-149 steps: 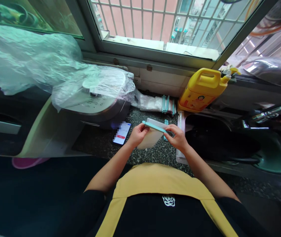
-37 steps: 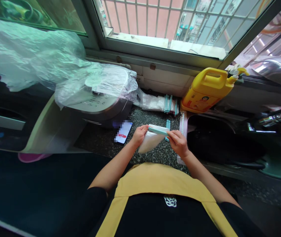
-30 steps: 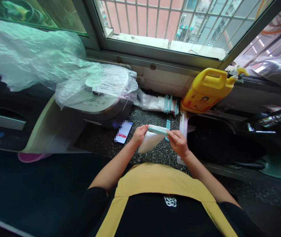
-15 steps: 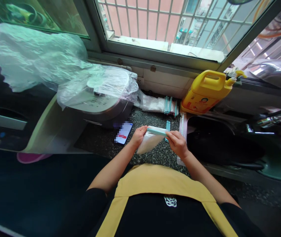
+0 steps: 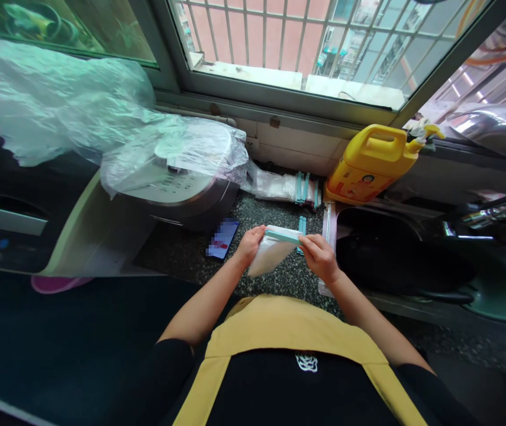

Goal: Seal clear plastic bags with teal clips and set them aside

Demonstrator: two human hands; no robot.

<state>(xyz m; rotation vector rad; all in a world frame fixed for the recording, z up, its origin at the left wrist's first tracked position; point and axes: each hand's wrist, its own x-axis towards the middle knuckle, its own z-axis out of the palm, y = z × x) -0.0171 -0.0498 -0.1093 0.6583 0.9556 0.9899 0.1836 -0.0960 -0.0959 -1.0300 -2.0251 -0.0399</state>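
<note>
A pale plastic bag (image 5: 271,258) hangs over the speckled counter, its top edge running through a teal bag-sealing clip (image 5: 281,236). My left hand (image 5: 251,244) is closed on the left end of the clip and the bag's corner. At the clip's right end, my right hand (image 5: 318,255) pinches with thumb and fingers. Just behind it, more teal clips (image 5: 302,225) lie on the counter, partly hidden by the hand and the bag. Further back, clear bags (image 5: 274,185) closed with teal clips (image 5: 299,188) lie against the wall.
Left of the hands lies a phone (image 5: 222,239), in front of a rice cooker (image 5: 181,198) draped with a plastic sheet (image 5: 70,106). A yellow jug (image 5: 370,165) stands behind the sink at right, where a dark pan (image 5: 403,266) sits. A barred window (image 5: 279,47) is above.
Both hands keep their grip on the clip and bag, almost unmoved. The phone's screen looks darker. The view has shifted very slightly.
</note>
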